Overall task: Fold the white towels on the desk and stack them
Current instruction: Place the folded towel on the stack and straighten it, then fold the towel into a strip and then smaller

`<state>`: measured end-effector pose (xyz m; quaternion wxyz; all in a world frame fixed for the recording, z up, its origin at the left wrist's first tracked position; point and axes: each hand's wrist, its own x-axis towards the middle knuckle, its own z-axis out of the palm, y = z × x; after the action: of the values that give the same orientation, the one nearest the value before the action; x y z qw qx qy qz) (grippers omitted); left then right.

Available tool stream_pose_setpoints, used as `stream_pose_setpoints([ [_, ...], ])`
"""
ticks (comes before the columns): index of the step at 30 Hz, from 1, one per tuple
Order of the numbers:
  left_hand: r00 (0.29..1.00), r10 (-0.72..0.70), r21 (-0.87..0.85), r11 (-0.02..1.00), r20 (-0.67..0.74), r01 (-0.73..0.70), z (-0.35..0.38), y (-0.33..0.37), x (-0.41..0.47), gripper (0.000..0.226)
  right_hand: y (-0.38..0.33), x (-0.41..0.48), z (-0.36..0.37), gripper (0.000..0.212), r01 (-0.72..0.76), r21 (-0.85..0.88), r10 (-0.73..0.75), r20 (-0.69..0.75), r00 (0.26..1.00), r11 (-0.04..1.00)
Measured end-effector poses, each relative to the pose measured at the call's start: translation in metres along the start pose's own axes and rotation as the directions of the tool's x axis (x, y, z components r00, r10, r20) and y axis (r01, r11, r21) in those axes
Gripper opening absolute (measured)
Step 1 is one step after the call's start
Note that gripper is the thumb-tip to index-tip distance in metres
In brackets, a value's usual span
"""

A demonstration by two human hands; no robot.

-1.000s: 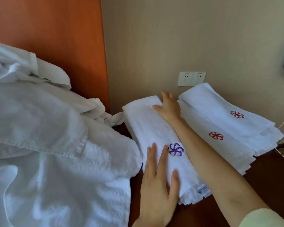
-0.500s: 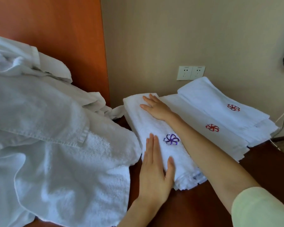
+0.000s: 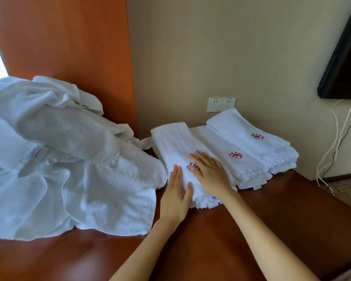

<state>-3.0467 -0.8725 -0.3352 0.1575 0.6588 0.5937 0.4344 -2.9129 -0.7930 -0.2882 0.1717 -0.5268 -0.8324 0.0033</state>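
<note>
On the desk (image 3: pixel 211 240), straight-fingered left hand (image 3: pixel 175 197) and right hand (image 3: pixel 211 175) press a towel (image 3: pixel 170 142), emblem (image 3: pixel 190 166) half-hidden.

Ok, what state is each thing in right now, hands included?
Purple-emblem towel: folded, lying flat.
Red-emblem towels: folded, stacked offset.
Towel heap: unfolded, crumpled.
Left hand: open, flat on the purple-emblem towel's near end.
Right hand: open, flat on the same towel.
Wall socket: nothing plugged in.
</note>
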Motion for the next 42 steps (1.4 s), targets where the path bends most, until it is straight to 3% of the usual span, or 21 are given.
stream_pose_setpoints([
  [4,0.993,0.034,0.225,0.972,0.117,-0.059,-0.031,-0.006,-0.025,0.061,-0.006,0.005,-0.01,0.052,-0.01,-0.012,0.011,0.098,0.995,1.0],
  [6,0.99,0.082,0.354,0.928,0.111,-0.116,-0.063,-0.013,-0.035,0.061,-0.01,0.009,-0.015,0.052,-0.03,-0.039,0.036,0.15,0.988,0.999],
  [9,0.986,0.153,0.624,0.777,-0.058,-0.084,-0.122,-0.028,-0.047,0.061,-0.036,0.011,-0.016,0.047,-0.068,-0.032,0.069,0.04,0.997,0.997],
  [11,0.972,0.05,0.732,0.667,-0.23,0.139,-0.161,-0.05,-0.057,0.073,-0.072,0.011,-0.014,0.043,-0.004,0.043,0.007,-0.072,0.997,0.999],
  [13,0.931,-0.186,0.737,0.57,-0.315,0.363,-0.192,-0.08,-0.071,0.085,-0.115,0.01,-0.007,0.043,0.144,0.143,-0.123,-0.141,0.982,0.979],
  [15,0.904,-0.294,0.743,0.518,-0.31,0.423,-0.205,-0.102,-0.083,0.085,-0.16,0.01,-0.001,0.047,0.242,0.299,-0.194,-0.18,0.964,0.923],
  [18,0.884,-0.36,0.747,0.488,-0.299,0.451,-0.202,-0.112,-0.08,0.084,-0.225,0.017,0.004,0.055,0.346,0.466,-0.235,-0.282,0.93,0.814],
  [22,0.858,-0.424,0.778,0.419,-0.29,0.469,-0.197,-0.114,-0.068,0.088,-0.291,0.039,-0.007,0.068,0.483,0.5,-0.3,-0.403,0.865,0.719],
  [26,0.843,-0.46,0.774,0.411,-0.28,0.482,-0.197,-0.115,-0.066,0.087,-0.338,0.07,-0.027,0.076,0.493,0.525,-0.299,-0.414,0.86,0.693],
  [28,0.837,-0.474,0.773,0.409,-0.274,0.485,-0.197,-0.114,-0.063,0.088,-0.355,0.084,-0.033,0.07,0.516,0.462,-0.347,-0.403,0.847,0.722],
  [30,0.833,-0.487,0.777,0.406,-0.262,0.481,-0.196,-0.113,-0.062,0.088,-0.364,0.091,-0.034,0.045,0.539,0.411,-0.383,-0.404,0.83,0.735],
  [32,0.83,-0.495,0.79,0.386,-0.259,0.477,-0.196,-0.112,-0.064,0.087,-0.366,0.087,-0.033,0.022,0.571,0.521,-0.348,-0.467,0.813,0.635],
  [35,0.826,-0.498,0.794,0.374,-0.264,0.48,-0.197,-0.114,-0.065,0.087,-0.353,0.06,-0.035,0.025,0.554,0.741,-0.28,-0.479,0.832,0.38],
  [38,0.835,-0.484,0.783,0.399,-0.261,0.476,-0.197,-0.115,-0.064,0.087,-0.324,0.035,-0.04,0.028,0.493,0.847,-0.259,-0.439,0.86,0.2],
  [40,0.845,-0.464,0.772,0.423,-0.264,0.474,-0.197,-0.115,-0.067,0.086,-0.288,0.023,-0.037,0.03,0.444,0.876,-0.311,-0.376,0.873,0.19],
  [42,0.858,-0.447,0.767,0.448,-0.253,0.459,-0.198,-0.115,-0.07,0.086,-0.245,0.01,-0.028,0.035,0.386,0.88,-0.335,-0.288,0.897,0.277],
])
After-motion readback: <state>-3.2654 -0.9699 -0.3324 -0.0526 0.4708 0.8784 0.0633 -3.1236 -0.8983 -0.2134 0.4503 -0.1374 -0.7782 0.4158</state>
